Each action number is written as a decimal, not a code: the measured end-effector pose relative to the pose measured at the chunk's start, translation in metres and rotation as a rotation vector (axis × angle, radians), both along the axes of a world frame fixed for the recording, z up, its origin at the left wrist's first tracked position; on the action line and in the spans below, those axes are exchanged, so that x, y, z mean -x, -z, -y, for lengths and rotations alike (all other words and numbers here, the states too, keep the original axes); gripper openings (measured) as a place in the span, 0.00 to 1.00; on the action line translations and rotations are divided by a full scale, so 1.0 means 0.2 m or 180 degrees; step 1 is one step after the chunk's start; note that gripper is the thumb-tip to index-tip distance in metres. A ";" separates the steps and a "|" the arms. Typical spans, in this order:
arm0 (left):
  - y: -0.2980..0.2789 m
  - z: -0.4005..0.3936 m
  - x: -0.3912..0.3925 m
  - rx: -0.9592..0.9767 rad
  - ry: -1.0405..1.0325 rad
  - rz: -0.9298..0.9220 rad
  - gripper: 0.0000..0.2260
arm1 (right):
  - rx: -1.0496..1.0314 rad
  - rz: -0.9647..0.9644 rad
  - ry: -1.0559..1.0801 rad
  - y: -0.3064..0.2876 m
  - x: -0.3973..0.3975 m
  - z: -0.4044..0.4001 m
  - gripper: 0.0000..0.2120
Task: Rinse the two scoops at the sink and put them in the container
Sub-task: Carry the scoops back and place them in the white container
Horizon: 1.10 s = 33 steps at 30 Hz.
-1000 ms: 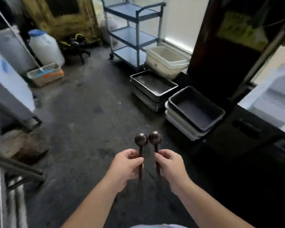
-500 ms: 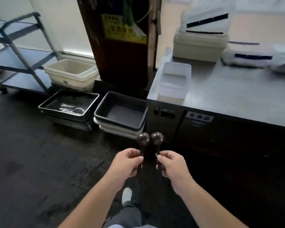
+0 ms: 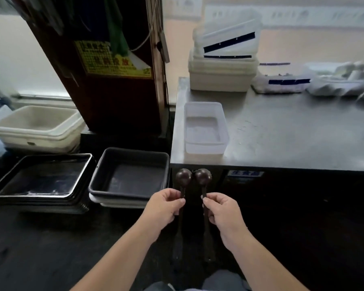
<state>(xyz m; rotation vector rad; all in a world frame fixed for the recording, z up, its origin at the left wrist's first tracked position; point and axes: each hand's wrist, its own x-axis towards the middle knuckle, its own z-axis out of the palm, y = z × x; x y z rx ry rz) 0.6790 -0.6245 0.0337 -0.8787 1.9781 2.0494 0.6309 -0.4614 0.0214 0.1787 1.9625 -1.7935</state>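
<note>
Presently we hold two dark round-headed long-handled scoops, left scoop (image 3: 183, 177) and right scoop (image 3: 203, 177), upright before the steel desk (image 3: 282, 133). Left grip (image 3: 166, 206) and right grip (image 3: 223, 211) each pinch a handle. Likely light, stiff, slippery when wet; the translucent plastic container (image 3: 205, 128) waits near.

My left hand (image 3: 165, 206) and right hand (image 3: 223, 213) cover the middle of each scoop handle, and the lower ends fade into the dark floor. I can't tell whether the left scoop (image 3: 183, 177) and right scoop (image 3: 203, 177) touch. The white things (image 3: 340, 82) at the far right of the counter (image 3: 292, 139) are blurred and cut by the edge. The yellow notice (image 3: 114, 59) is unreadable.
</note>
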 end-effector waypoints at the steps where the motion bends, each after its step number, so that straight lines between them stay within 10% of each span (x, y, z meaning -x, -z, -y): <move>1: 0.00 0.03 0.04 -0.0022 -0.0013 0.0016 0.03 | 0.0027 0.0012 0.0010 0.00 0.04 0.02 0.10; 33: 0.32 0.25 2.22 0.0774 -0.0224 0.0181 0.10 | -0.0400 0.0399 -0.0125 0.28 2.24 0.45 0.08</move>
